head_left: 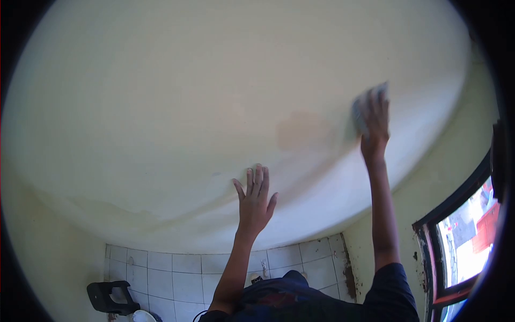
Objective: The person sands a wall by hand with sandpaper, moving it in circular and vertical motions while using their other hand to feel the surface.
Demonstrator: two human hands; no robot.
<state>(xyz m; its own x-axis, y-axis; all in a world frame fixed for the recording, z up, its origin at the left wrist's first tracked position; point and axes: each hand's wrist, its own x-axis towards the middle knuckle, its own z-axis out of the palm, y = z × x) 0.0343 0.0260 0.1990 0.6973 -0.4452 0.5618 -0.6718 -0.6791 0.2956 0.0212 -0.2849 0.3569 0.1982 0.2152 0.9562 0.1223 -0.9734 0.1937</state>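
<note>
A pale cream-green wall fills most of the view. Flat against its lower middle lies my left hand, fingers spread and nothing in it. Higher up and to the right, my right hand presses a grey, cloth-like sheet to the wall; motion blurs its outline, and the fingers cover much of it. Between the hands, a brownish damp-looking patch marks the surface.
White floor tiles run along the wall's base. At lower left stands a black plastic object with a handle opening, beside a white round container. A dark-framed window is on the right, near a chipped wall edge.
</note>
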